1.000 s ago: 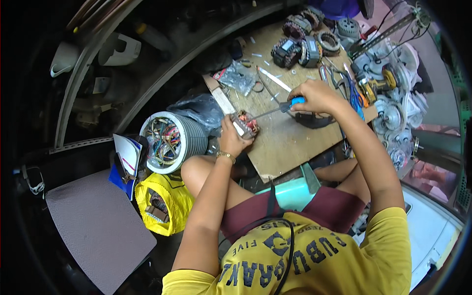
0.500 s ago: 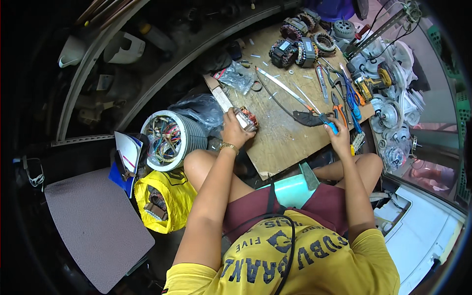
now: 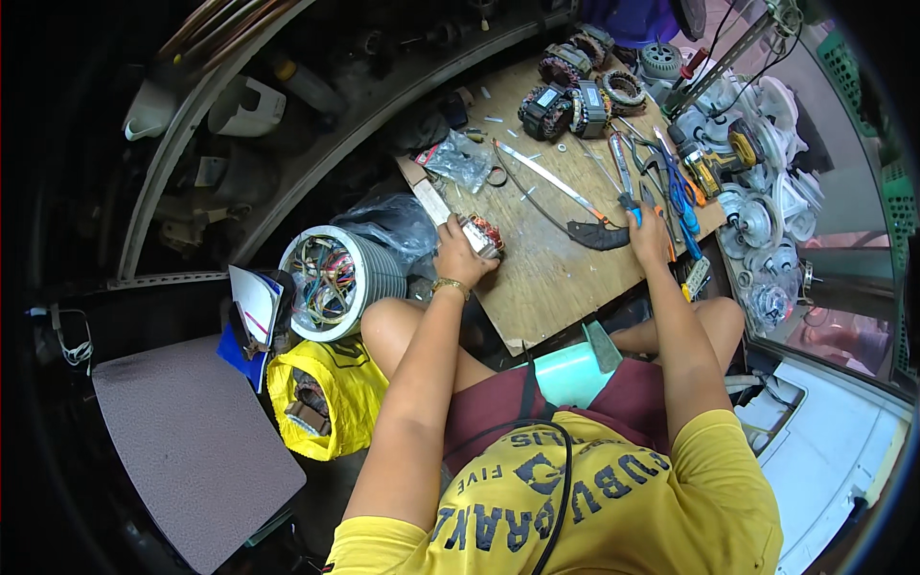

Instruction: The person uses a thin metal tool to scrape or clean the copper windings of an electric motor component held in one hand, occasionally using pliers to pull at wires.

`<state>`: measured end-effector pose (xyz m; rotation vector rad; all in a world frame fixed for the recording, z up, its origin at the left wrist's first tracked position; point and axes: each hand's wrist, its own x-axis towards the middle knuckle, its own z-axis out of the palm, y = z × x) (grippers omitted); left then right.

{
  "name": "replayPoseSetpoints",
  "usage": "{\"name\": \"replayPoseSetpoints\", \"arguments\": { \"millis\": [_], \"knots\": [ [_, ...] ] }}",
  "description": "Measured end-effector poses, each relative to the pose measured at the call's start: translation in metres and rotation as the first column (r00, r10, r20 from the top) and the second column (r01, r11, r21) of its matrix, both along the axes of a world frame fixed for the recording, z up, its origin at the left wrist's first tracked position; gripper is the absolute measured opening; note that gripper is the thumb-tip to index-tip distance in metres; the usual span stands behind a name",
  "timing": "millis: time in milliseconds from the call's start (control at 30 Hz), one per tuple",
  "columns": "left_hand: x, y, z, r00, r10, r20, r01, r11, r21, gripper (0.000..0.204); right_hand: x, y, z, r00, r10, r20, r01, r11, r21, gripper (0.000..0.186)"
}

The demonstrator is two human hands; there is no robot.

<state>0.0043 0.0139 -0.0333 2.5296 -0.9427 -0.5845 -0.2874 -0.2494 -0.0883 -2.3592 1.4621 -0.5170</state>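
Seen from above, a person in a yellow shirt [image 3: 546,479] and maroon shorts sits cross-legged at a low wooden board [image 3: 546,287]. The left hand [image 3: 462,257] is closed around a small copper-wound coil [image 3: 487,233], gripping it at the board's left edge, next to a pale strip [image 3: 431,201]. Well apart from it, near the board's right edge, the right hand [image 3: 650,240] has its fingers wrapped about the blue handle of a screwdriver [image 3: 630,205], whose thin shaft points forward and to the left. Between the hands lies a saw [image 3: 551,176] with a dark handle. Just beyond the right hand are blue-handled pliers [image 3: 682,192] and a yellow-and-black drill [image 3: 707,174]; wound motor rings [image 3: 544,113] cluster at the far end. To the person's left stand a ribbed white tub [image 3: 386,281] of coloured wires and a yellow bag [image 3: 359,393].
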Motion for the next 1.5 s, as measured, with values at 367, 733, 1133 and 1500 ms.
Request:
{"name": "replayPoseSetpoints", "arguments": {
  "millis": [367, 733, 1133, 1500],
  "knots": [
    [0.003, 0.000, 0.000, 1.000, -0.008, 0.015, 0.007, 1.000, 0.027, 0.124, 0.007, -0.016, -0.015, 0.972, -0.086, -0.221, 0.087, 0.996, -0.005, 0.035],
    [0.001, -0.003, 0.004, 1.000, -0.005, -0.003, 0.005, 0.999, 0.039, 0.124, 0.023, 0.018, 0.008, 0.960, -0.118, -0.255, 0.101, 0.992, -0.081, 0.049],
    [-0.001, -0.004, 0.003, 1.000, -0.005, -0.015, 0.005, 0.999, 0.043, 0.124, 0.072, 0.134, 0.007, 0.957, 0.276, 0.088, -0.283, 0.957, 0.071, 0.043],
    [0.002, -0.003, -0.001, 1.000, 0.002, -0.006, -0.002, 1.000, 0.028, 0.124, 0.159, 0.151, 0.033, 0.810, 0.285, 0.512, -0.493, 0.803, 0.334, 0.037]
  ]
}}
